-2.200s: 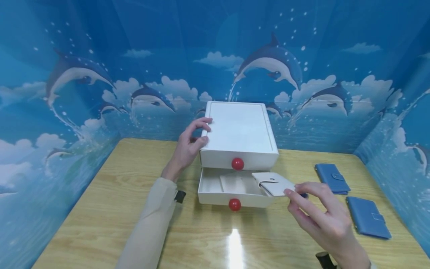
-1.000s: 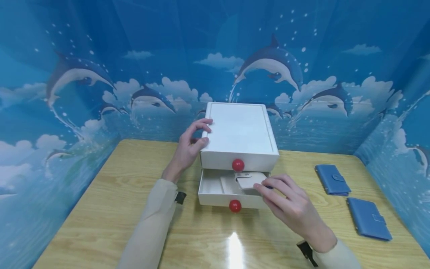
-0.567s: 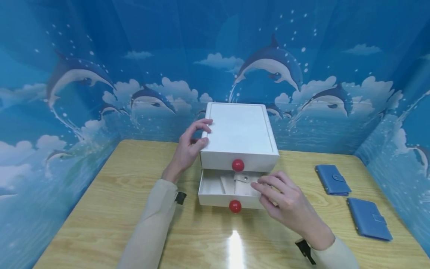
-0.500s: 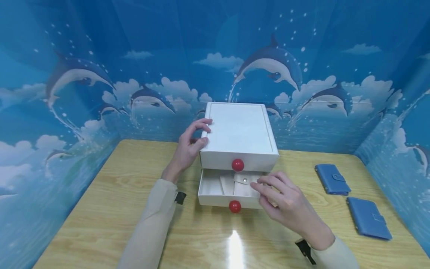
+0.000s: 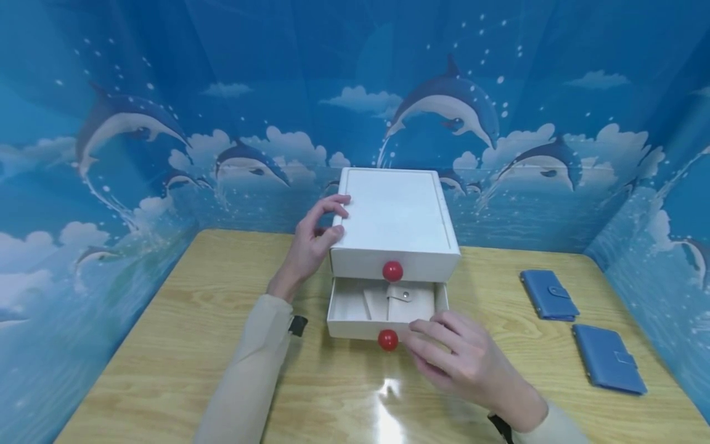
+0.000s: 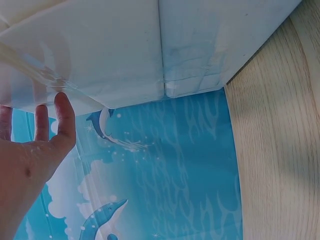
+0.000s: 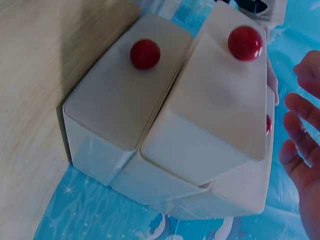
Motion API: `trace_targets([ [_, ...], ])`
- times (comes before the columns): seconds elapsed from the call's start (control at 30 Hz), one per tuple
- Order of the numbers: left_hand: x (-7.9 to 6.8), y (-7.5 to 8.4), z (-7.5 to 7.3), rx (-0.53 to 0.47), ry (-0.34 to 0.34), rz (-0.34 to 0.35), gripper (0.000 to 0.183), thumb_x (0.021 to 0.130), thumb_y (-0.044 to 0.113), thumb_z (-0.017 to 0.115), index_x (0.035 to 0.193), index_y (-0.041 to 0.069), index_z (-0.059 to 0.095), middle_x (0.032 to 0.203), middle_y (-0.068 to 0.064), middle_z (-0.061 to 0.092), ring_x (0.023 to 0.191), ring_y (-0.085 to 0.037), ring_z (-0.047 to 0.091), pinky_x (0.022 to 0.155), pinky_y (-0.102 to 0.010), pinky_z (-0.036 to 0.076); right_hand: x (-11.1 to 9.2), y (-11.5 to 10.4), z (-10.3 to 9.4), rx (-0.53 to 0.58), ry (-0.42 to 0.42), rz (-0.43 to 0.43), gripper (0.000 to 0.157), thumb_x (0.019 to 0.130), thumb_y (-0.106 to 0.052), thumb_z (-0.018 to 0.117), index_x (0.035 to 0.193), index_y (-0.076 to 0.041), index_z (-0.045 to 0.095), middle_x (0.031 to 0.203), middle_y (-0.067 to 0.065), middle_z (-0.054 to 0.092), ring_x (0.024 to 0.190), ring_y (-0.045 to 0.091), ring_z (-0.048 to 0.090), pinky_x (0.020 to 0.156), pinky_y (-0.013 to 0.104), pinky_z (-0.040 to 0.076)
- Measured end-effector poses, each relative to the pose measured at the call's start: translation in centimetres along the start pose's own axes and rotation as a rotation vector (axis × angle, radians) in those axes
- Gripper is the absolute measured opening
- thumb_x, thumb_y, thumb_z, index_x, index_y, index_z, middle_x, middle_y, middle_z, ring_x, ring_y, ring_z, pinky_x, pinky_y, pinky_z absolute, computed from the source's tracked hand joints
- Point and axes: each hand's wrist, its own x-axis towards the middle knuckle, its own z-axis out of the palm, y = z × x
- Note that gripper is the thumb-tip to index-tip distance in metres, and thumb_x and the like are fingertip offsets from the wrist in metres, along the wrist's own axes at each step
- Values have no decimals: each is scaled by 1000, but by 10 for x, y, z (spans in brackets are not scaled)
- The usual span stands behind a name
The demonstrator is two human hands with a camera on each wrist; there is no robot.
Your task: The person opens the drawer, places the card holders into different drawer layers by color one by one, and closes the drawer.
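The head-worn camera looks forward and down across the table (image 5: pixel 222 277) to its far edge, taking in the drawer cabinet (image 5: pixel 395 213). The left-wrist camera, turned sideways, sits close along the cabinet's left wall, facing the backdrop (image 6: pixel 165 165); both views share the left hand (image 5: pixel 308 242). The right-wrist camera, also tipped, looks closely from front right at the red knobs (image 7: pixel 145 54); the head view shares two.

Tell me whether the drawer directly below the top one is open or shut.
Open. The drawer juts out past the top drawer above it, and its inside shows, with a white wallet lying in it.
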Motion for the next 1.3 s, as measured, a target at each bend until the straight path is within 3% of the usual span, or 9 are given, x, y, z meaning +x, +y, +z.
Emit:
trace_targets([
  [0.4, 0, 0, 0, -2, 1, -16, 24, 96, 21, 54, 118, 12, 61, 153, 4, 52, 145, -17, 42, 105, -55, 47, -6, -10, 5, -13, -149, -11, 31, 106, -26, 50, 113, -13, 77, 106, 3, 78, 80, 14, 69, 66, 21, 58],
  [0.63, 0, 0, 1, -7, 0, -13, 24, 96, 20, 55, 118, 10, 60, 154, 2, 52, 144, -19, 43, 105, -55, 47, -10, -12, 6, -2, -246, 58, 38, 111, -27, 39, 117, -17, 76, 116, 1, 77, 90, 13, 69, 68, 22, 58],
  [0.77, 0, 1, 1, -3, 1, -12, 24, 96, 20, 55, 117, 11, 60, 153, 3, 52, 143, -19, 44, 104, -55, 48, -10, -12, 6, -22, -264, 61, 34, 108, -20, 43, 118, -18, 75, 118, 0, 76, 91, 13, 67, 67, 22, 58],
  [1.03, 0, 0, 0, -4, 3, -9, 24, 96, 20, 55, 117, 11, 61, 153, 4, 52, 143, -17, 44, 103, -54, 48, -7, -11, 8, -57, -278, 70, 31, 92, -14, 58, 116, -18, 76, 117, -1, 76, 94, 13, 67, 70, 23, 58],
  [1.3, 0, 2, 0, 7, 3, -21, 24, 96, 21, 55, 117, 12, 61, 153, 4, 52, 144, -17, 43, 104, -55, 47, -7, -10, 11, -48, -282, 107, 28, 92, -14, 58, 113, -17, 77, 116, -1, 77, 96, 14, 67, 71, 24, 59],
])
